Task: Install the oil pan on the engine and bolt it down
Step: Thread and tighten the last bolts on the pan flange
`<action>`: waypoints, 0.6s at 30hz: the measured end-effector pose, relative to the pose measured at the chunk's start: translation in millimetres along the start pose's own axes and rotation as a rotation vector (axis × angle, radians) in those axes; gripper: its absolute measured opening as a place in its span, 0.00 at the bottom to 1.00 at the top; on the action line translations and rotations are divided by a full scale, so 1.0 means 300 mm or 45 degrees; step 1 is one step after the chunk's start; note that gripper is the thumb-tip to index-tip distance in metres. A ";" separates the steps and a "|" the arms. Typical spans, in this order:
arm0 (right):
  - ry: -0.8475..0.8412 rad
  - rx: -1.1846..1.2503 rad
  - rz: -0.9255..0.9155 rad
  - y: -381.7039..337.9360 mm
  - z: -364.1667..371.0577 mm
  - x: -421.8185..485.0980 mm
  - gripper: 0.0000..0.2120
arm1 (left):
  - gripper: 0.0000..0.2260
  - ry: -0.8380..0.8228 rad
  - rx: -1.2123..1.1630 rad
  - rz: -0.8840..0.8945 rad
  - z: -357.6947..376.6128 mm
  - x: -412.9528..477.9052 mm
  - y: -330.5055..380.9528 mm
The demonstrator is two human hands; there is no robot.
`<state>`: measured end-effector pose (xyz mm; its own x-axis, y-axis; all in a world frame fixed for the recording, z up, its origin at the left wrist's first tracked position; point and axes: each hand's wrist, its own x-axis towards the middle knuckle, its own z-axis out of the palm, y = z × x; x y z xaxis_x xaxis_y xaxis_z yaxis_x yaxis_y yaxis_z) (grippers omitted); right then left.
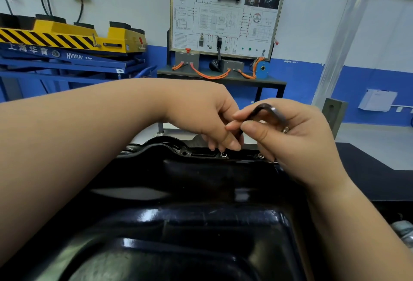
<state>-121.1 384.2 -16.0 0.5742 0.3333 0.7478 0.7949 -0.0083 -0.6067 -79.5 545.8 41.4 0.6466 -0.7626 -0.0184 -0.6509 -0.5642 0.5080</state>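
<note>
Over oil pan (201, 225), right hand (297, 137) gripping wrench (262, 107)

Both forearms (78, 146) are bare; left hand (201, 113) and right hand (299, 137) show short nails (257, 129), the right bearing a small silver ring (285, 129).

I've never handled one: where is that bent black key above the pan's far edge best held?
Probably pinch the hex key at its bend, coming from the right as the right hand does. The L shape gives leverage there, and the lower leg, aimed toward a bolt on the oil pan rim, stays free.
</note>
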 end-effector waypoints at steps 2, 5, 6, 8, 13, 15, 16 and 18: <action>0.080 -0.049 0.037 0.008 0.002 0.000 0.04 | 0.07 0.030 0.027 0.005 0.001 0.002 0.003; 0.169 -0.050 0.102 0.021 0.006 -0.001 0.09 | 0.10 0.042 0.044 0.002 0.001 0.006 0.004; 0.159 -0.006 0.092 0.022 0.008 -0.003 0.12 | 0.09 0.031 0.047 0.003 0.002 0.008 0.003; 0.103 0.083 0.068 0.019 0.011 -0.004 0.14 | 0.07 0.014 0.047 0.001 0.002 0.010 0.003; -0.103 0.098 0.016 -0.008 -0.008 -0.002 0.13 | 0.05 -0.002 0.000 -0.010 -0.002 0.004 0.000; -0.128 0.052 0.025 -0.010 -0.016 -0.001 0.15 | 0.02 -0.009 -0.041 -0.026 -0.003 0.002 -0.006; -0.113 0.032 0.032 -0.007 -0.018 -0.001 0.15 | 0.01 -0.014 -0.060 -0.031 -0.002 0.001 -0.008; -0.037 0.003 0.040 -0.003 -0.014 0.000 0.11 | 0.01 -0.018 -0.061 -0.034 -0.001 0.001 -0.008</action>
<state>-120.9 380.3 -14.3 0.5930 0.3601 0.7202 0.7760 -0.0169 -0.6305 -77.8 547.0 40.5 0.6575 -0.7522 -0.0444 -0.6135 -0.5687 0.5479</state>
